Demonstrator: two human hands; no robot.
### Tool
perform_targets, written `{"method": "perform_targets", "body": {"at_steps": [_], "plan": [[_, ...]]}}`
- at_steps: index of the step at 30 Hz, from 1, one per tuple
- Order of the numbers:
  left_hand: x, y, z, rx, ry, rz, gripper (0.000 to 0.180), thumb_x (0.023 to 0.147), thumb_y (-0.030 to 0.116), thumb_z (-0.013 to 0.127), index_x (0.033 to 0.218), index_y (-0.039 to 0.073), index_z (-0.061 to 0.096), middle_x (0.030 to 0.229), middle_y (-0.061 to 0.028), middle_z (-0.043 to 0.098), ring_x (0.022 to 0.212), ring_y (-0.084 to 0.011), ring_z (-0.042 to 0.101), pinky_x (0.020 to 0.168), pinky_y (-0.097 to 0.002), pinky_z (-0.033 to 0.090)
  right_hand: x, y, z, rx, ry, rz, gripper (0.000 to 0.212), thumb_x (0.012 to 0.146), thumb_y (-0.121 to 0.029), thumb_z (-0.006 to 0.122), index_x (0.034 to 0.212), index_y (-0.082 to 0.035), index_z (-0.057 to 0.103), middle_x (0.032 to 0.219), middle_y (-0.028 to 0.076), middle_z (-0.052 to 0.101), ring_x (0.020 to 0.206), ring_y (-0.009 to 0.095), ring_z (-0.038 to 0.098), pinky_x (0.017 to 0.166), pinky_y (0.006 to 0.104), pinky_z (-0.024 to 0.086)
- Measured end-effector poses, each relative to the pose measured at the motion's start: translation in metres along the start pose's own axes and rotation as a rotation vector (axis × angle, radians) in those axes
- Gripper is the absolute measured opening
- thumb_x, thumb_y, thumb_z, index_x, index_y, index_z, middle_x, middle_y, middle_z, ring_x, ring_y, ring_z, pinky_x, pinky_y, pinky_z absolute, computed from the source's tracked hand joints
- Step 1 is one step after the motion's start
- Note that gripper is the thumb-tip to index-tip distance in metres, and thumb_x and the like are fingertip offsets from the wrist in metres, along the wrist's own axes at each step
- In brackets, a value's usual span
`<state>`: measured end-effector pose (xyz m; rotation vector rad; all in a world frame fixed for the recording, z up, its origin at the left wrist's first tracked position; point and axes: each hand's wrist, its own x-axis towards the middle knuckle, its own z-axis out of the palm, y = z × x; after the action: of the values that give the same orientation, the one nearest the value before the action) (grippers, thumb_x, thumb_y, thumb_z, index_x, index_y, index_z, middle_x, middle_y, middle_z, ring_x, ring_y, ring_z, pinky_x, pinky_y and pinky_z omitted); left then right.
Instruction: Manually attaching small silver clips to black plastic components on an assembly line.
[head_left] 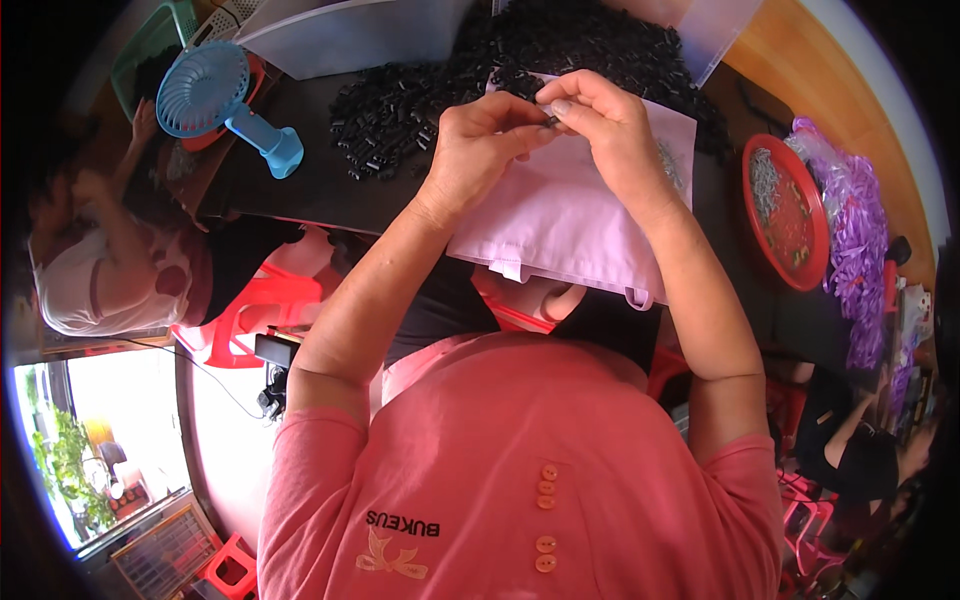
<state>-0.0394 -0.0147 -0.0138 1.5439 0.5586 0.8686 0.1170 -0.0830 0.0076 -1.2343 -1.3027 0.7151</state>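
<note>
My two hands meet above a pink cloth, which lies over the table's near edge. The fingers of my left hand are closed in a pinch on a small dark piece. From the other side my right hand comes to the same spot, its thumb and forefinger pinched together. What sits between those right fingertips is too small to make out. Just beyond the hands spreads a big heap of short black cylindrical pieces. Some small silvery bits lie on the cloth beside my right wrist.
A blue handheld fan stands on the left, near a pale plastic bin. On the right are a red tray with small metal parts and a bundle of purple strips. Other people sit at both sides.
</note>
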Motion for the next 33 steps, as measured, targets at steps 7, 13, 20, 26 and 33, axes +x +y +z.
{"method": "perform_targets", "body": {"at_steps": [7,13,20,26,33], "plan": [[-0.002,0.004,0.000,-0.014,0.006,-0.049,0.013,0.081,0.009,0.075,0.090,0.000,0.070,0.075,-0.0020,0.067,0.065,-0.0064,0.057,0.058,-0.0214,0.047,-0.001,0.006,0.004,-0.029,0.023,0.007,0.013,0.092,-0.006,0.056,0.100,0.000,0.065,0.087,0.005,0.066,0.077,0.012,0.060,0.073,0.0261,0.050],[-0.003,0.007,-0.002,-0.004,0.053,-0.050,0.012,0.080,0.009,0.073,0.087,-0.001,0.070,0.074,-0.0026,0.067,0.064,-0.0075,0.057,0.058,-0.0227,0.047,-0.003,0.004,0.008,0.057,0.029,0.021,0.012,0.092,-0.009,0.060,0.098,0.000,0.065,0.083,0.004,0.065,0.075,0.010,0.058,0.071,0.0248,0.049],[-0.002,0.011,-0.004,0.027,0.108,-0.096,0.012,0.079,0.008,0.070,0.087,-0.001,0.070,0.075,-0.0038,0.068,0.064,-0.0077,0.057,0.059,-0.0227,0.047,-0.003,0.000,0.006,0.001,0.035,0.105,0.013,0.090,-0.013,0.065,0.089,0.000,0.065,0.076,0.002,0.063,0.072,0.009,0.057,0.067,0.0237,0.046],[-0.001,0.009,-0.001,-0.036,0.079,-0.047,0.009,0.083,0.005,0.070,0.090,0.001,0.069,0.073,-0.0014,0.065,0.060,-0.0053,0.056,0.049,-0.0191,0.041,-0.003,0.000,0.007,-0.041,0.051,0.042,0.012,0.089,-0.012,0.065,0.088,0.000,0.065,0.075,0.003,0.064,0.072,0.010,0.058,0.067,0.0241,0.047],[0.000,0.006,-0.004,-0.085,0.019,-0.098,0.015,0.080,-0.001,0.073,0.094,-0.002,0.067,0.074,-0.0037,0.065,0.060,-0.0077,0.057,0.049,-0.0205,0.042,-0.002,0.008,0.001,-0.145,0.051,0.003,0.012,0.091,-0.012,0.063,0.092,0.000,0.064,0.076,0.005,0.065,0.072,0.012,0.060,0.067,0.0259,0.048]]}}
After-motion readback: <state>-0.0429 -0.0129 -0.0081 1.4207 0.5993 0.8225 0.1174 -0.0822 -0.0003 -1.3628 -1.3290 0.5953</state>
